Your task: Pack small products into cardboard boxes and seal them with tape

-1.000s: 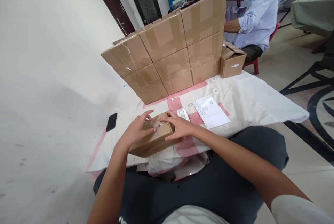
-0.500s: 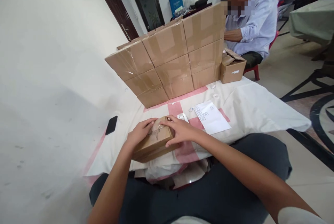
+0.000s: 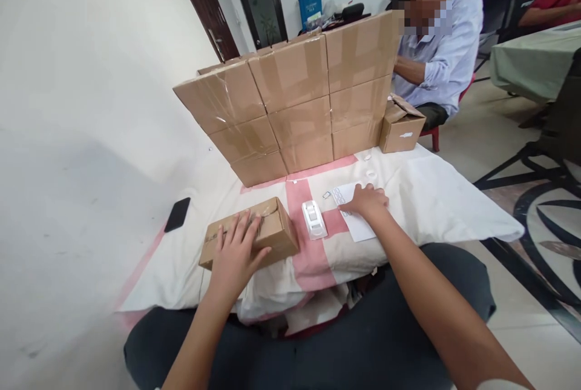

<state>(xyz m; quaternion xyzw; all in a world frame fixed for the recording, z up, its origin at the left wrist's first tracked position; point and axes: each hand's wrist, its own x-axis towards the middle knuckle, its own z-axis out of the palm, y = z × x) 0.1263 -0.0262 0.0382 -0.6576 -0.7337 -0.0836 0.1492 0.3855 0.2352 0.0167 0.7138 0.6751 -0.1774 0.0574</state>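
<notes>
A taped cardboard box [image 3: 281, 229] lies on the cloth-covered table in front of me. My left hand [image 3: 236, 244] rests on its top, palm down with the fingers spread. Over a white sheet of paper [image 3: 362, 229] with rows of small blue-outlined labels is my right hand [image 3: 367, 199], thumb stretched out toward the labels and nothing visible in its grasp. Part of the sheet is hidden under that hand. Between the box and the sheet sits a small white device [image 3: 314, 220] that looks like a tape dispenser. A single blue-outlined label [image 3: 326, 195] lies beside the sheet.
Stacked cardboard boxes [image 3: 299, 114] form a wall across the back of the table. A smaller box [image 3: 402, 129] with a label stands at its right end. A black phone [image 3: 177, 215] lies at left, near the wall. Another person [image 3: 447, 57] sits behind the boxes.
My right hand has left the box and moved right, over the sheet. My left hand now lies flat on the box, which has shifted left in view, and the white device is uncovered.
</notes>
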